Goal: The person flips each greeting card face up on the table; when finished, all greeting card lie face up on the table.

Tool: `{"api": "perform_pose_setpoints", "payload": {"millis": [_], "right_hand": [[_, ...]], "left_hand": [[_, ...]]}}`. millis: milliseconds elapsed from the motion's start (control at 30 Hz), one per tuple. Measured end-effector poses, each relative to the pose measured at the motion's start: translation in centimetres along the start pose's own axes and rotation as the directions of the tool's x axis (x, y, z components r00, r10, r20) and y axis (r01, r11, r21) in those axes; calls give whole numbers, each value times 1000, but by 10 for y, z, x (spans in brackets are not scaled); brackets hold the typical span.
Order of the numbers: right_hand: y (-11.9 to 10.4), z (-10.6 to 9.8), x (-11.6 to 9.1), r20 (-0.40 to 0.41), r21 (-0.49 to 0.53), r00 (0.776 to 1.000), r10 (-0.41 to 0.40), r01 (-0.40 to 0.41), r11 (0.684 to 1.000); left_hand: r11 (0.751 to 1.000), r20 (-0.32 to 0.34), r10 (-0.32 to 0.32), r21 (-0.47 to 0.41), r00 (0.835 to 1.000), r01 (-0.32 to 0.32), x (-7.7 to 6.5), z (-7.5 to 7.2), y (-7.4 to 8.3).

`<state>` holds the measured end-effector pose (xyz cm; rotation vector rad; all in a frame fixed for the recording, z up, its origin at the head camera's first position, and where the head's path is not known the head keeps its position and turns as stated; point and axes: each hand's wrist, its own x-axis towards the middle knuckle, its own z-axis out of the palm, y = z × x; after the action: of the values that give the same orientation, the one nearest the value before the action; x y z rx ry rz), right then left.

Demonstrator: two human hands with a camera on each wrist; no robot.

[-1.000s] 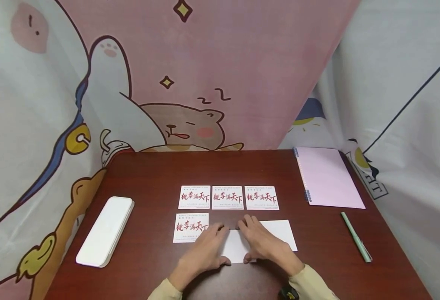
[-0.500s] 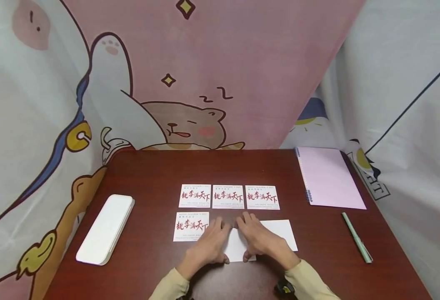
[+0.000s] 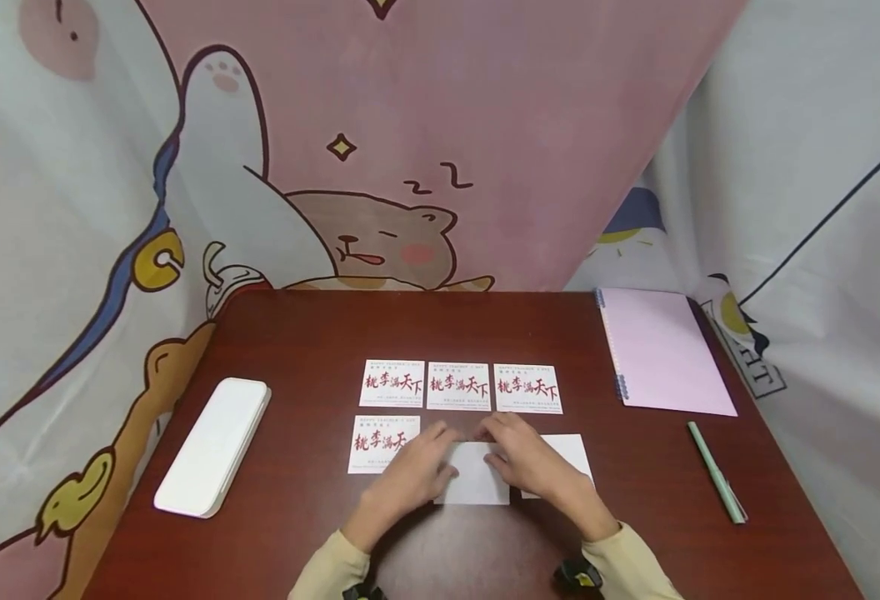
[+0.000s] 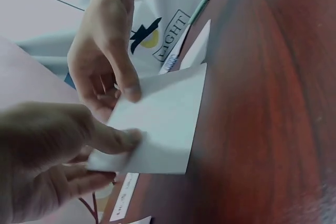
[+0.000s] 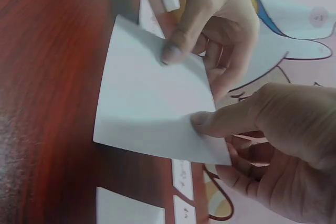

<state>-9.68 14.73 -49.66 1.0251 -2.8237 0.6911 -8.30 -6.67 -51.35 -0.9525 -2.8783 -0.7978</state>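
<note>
A blank white card (image 3: 472, 475) is held between both hands at the middle front of the table. My left hand (image 3: 410, 467) pinches its far left part, the thumb on the upper face and the fingers beneath, as the left wrist view shows. On the far right part, my right hand (image 5: 278, 140) pinches the same card in the same way. In both wrist views the card stands tilted over the table. Beside it, another blank white card (image 3: 569, 454) lies partly hidden by my right hand. A card with red lettering (image 3: 380, 444) is just left of my left hand.
Three more red-lettered cards (image 3: 458, 387) lie in a row farther back. At the left is a white case (image 3: 211, 446). A pink spiral notebook (image 3: 668, 350) and a green pen (image 3: 717, 472) lie at the right. Printed cloth (image 3: 530, 150) hangs behind the brown table (image 3: 320, 333).
Both thumbs have moved from the card's near edge onto its upper face, close to the far edge. The held card has come apart from the blank card on its right. The view has tilted slightly.
</note>
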Motion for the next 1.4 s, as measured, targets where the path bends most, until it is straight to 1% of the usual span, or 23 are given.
{"api": "perform_pose_setpoints", "payload": {"millis": [33,100,200,267,333,400,433,533,633,700,800,900,1033,1100,1167,1233,1400], "right_hand": [[0,-3,1,-27,-3,1000,-10,10,1000],[-1,-8,1,-83,-12,996,-36,35,999],[-2,-12,1,-162,-17,984,-75,73,997],[-4,-13,-1,-206,-22,974,-97,94,995],[-4,-11,-3,-236,-27,965,-111,108,994],[-4,-7,-5,-241,-38,963,-121,115,993],[-4,-5,-7,-235,-44,964,-126,119,992],[-3,4,-12,-198,-54,972,-130,121,991],[-2,12,-17,-154,-54,982,-113,106,993],[-1,16,-20,-128,-47,987,-97,92,995],[2,23,-22,-101,-43,992,-78,74,996],[5,29,-22,-97,-63,993,-60,54,997],[7,38,-19,-121,-87,992,-37,27,996],[8,41,-17,-133,-88,991,-29,18,996],[8,44,-17,-140,-89,990,-24,12,996],[8,46,-17,-138,-88,990,-18,6,996],[5,48,-20,-115,-58,993,6,-13,998]], "left_hand": [[1000,-39,23,-6,999,-24,1,-2,-1],[997,-110,71,-4,991,-72,4,-5,-2],[990,-213,141,14,967,-141,6,-8,-3],[985,-260,172,23,950,-172,5,-8,-5],[982,-285,188,31,940,-187,4,-7,-6],[980,-274,197,28,941,-197,2,-6,-8],[980,-256,197,23,946,-198,1,-5,-9],[981,-183,193,16,964,-193,-4,-4,-12],[984,-109,178,9,978,-178,-9,-2,-14],[986,-75,164,11,984,-164,-12,0,-16],[988,-46,151,31,987,-150,-15,5,-19],[987,-44,153,55,987,-151,-16,11,-23],[980,-83,187,85,979,-180,-14,19,-29],[979,-101,192,87,976,-184,-13,21,-31],[981,-104,184,84,977,-176,-13,23,-32],[984,-95,169,75,981,-162,-15,24,-32],[988,-77,143,66,987,-138,-19,25,-32]]}}
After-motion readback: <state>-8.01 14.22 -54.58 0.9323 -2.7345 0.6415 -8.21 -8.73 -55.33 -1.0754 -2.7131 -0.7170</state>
